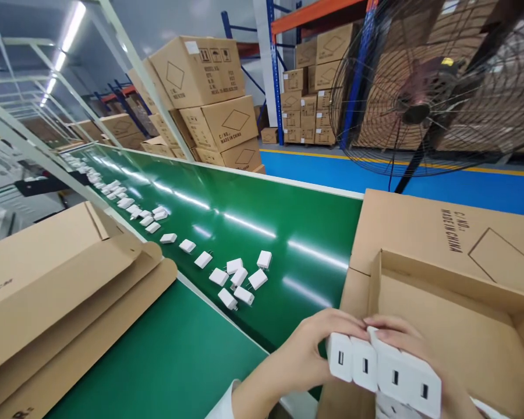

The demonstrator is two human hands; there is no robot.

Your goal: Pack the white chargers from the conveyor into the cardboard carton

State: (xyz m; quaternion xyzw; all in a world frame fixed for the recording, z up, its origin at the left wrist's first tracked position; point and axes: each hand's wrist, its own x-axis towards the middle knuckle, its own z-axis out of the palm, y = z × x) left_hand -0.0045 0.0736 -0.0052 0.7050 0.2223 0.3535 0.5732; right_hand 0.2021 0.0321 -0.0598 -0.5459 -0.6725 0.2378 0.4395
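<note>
My left hand (303, 352) and my right hand (402, 338) meet at the lower right, over the near side of an open cardboard tray (375, 285). Between them they grip several white USB charger plugs (386, 364) lined up in a row, with the USB ports facing me. My left thumb and fingers close on the left end of the row. The fingers of my right hand lie over the top of the right end. More white pieces (393, 404) show just under the row, partly cut off by the frame edge.
Loose white chargers (239, 277) lie along a green conveyor belt (262, 215) running to the far left. Flattened cardboard (70, 291) sits at the left. A large fan (419, 99) stands behind the tray. Stacked cartons (213, 99) line the belt's far side.
</note>
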